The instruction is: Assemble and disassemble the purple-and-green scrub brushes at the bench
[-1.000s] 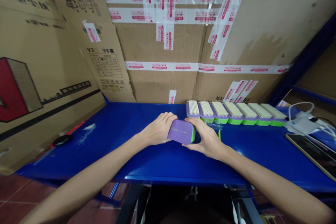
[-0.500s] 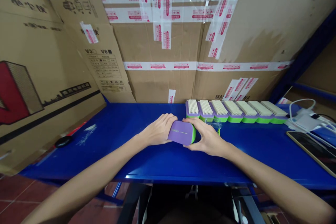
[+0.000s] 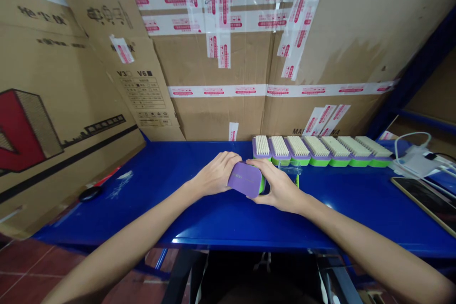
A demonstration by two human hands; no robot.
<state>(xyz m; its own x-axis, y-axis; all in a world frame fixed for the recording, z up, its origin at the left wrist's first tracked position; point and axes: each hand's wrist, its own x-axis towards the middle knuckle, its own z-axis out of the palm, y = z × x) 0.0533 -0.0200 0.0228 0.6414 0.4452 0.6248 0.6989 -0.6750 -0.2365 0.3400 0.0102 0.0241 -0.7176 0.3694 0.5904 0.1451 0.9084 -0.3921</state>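
Both hands are closed on one small purple-and-green box (image 3: 245,179), raised above the blue tabletop. Its flat purple face, with small pale lettering, is turned towards me, and a bright green strip shows along its right edge. My left hand (image 3: 217,173) grips the left end, fingers over the top edge. At the other end, my right hand (image 3: 280,185) has its thumb below and fingers above. Just behind the right hand is a clear plastic piece (image 3: 290,168), partly hidden by it. The far side of the box is out of sight.
Several purple-and-green blocks (image 3: 317,149) topped with rows of white bristle-like pegs line the back right. A phone (image 3: 423,199) and a white adapter with cables (image 3: 413,159) lie at the right. Cardboard (image 3: 213,114) walls the back and left; a black round object (image 3: 90,194) sits left.
The box has tilted slightly, its right end dipping and its lettering showing less clearly. Both hands stay on it in nearly the same place. The camera view has shifted a little.
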